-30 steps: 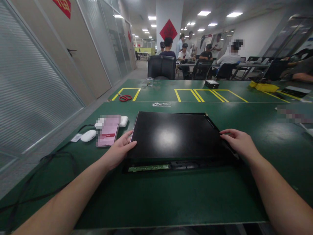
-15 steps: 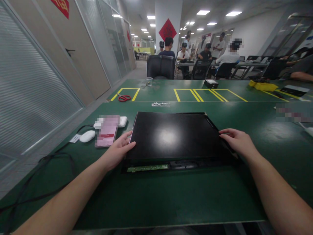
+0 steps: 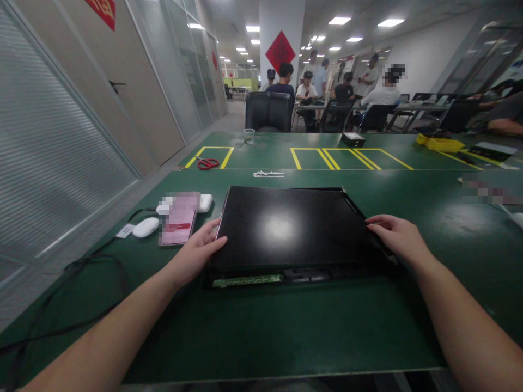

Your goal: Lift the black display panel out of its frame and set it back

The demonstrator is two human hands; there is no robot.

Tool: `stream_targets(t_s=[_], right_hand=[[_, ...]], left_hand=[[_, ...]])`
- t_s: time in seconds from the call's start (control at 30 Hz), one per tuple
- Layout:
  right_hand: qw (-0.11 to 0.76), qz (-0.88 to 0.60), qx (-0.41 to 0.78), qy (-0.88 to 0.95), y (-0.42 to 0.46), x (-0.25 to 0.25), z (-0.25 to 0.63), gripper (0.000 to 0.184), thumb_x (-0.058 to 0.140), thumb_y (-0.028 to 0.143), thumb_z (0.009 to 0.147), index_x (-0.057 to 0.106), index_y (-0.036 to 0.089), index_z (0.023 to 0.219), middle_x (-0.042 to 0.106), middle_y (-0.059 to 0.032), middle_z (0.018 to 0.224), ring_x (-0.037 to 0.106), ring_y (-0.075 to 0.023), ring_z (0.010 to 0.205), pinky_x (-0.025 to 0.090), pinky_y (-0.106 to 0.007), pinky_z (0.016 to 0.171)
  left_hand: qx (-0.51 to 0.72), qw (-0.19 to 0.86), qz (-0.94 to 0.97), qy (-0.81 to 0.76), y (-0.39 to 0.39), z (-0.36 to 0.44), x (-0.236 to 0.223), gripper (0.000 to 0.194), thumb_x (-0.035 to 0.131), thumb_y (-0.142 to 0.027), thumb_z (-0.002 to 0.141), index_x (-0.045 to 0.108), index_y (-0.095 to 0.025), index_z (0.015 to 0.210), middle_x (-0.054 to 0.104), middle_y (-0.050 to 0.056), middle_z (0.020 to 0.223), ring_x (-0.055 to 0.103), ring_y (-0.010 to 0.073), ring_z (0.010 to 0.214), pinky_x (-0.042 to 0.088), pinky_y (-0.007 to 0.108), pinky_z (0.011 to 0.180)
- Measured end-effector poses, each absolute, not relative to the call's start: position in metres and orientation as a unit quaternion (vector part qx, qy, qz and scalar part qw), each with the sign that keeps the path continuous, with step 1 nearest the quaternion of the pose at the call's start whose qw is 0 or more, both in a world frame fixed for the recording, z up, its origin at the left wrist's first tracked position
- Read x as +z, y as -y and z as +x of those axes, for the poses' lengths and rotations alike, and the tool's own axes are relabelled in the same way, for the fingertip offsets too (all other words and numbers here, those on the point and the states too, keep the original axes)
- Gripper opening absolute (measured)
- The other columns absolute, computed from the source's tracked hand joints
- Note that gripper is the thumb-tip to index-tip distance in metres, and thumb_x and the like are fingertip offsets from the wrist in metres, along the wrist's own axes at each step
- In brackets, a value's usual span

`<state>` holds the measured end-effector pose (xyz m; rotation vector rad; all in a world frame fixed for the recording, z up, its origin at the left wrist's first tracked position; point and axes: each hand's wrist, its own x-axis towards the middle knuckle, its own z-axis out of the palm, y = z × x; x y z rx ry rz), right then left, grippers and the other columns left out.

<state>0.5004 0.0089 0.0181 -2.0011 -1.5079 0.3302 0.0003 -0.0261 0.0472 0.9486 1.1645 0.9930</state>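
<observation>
A glossy black display panel [image 3: 253,228] lies over a shallow black frame [image 3: 327,274], shifted slightly so that the frame shows along the near and right sides. In the frame's near side, a narrow green circuit board [image 3: 247,281] is exposed. My left hand [image 3: 202,245] is closed on the panel's left edge, thumb on top and fingers at the side, partly hidden. At the opposite side, my right hand [image 3: 396,237] pinches the right edge of the frame; whether it also touches the panel I cannot tell.
On the green table [image 3: 278,332], a phone [image 3: 180,220], a white mouse-like object [image 3: 146,227] and black cables [image 3: 93,256] lie left. Beyond the panel are small white pieces [image 3: 268,174], red-handled scissors [image 3: 208,163], a plastic cup [image 3: 249,136] and a black box [image 3: 353,140].
Both hands, the panel and the frame look unmoved. Far behind the table, a person in a light blue top has come into view, and other people have shifted slightly.
</observation>
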Motion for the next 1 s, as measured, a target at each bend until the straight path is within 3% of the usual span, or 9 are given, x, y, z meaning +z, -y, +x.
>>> stream_targets(t_s=[0.13,0.3,0.6,1.0], right_hand=[[0.293,-0.763,0.127,0.562,-0.01,0.019,0.5,0.034,0.064,0.048,0.074,0.084,0.026,0.09,0.078,-0.0069,0.077,0.072,-0.0296,0.076,0.05,-0.041,0.073],[0.292,-0.761,0.134,0.564,-0.01,0.019,0.501,0.038,0.063,0.051,0.072,0.084,0.025,0.091,0.079,-0.0065,0.076,0.073,-0.0296,0.074,0.049,-0.041,0.072],[0.308,-0.748,0.119,0.576,-0.01,0.017,0.502,0.036,0.064,0.051,0.072,0.084,0.025,0.087,0.077,-0.0066,0.072,0.071,-0.0286,0.072,0.05,-0.04,0.071],[0.297,-0.758,0.135,0.565,-0.011,0.018,0.502,0.031,0.066,0.048,0.073,0.083,0.025,0.085,0.076,-0.0074,0.074,0.069,-0.0276,0.071,0.052,-0.04,0.073]], left_hand=[[0.438,0.607,0.428,-0.507,0.025,-0.002,0.042,0.085,0.092,-0.031,0.08,0.054,-0.021,0.156,0.077,0.015,0.143,0.074,0.0355,0.131,0.065,0.04,0.1],[0.45,0.542,0.488,-0.515,0.023,-0.006,0.037,0.084,0.094,-0.047,0.076,0.063,-0.024,0.15,0.068,0.014,0.157,0.057,0.0408,0.151,0.05,0.051,0.124],[0.375,0.369,0.625,-0.576,0.015,-0.022,0.029,0.083,0.082,-0.067,0.077,0.068,-0.023,0.145,0.042,0.018,0.177,0.039,0.0449,0.162,0.031,0.059,0.133],[0.301,0.326,0.7,-0.56,0.011,-0.024,0.02,0.081,0.07,-0.064,0.085,0.064,-0.019,0.151,0.044,0.017,0.176,0.035,0.0416,0.166,0.026,0.058,0.136]])
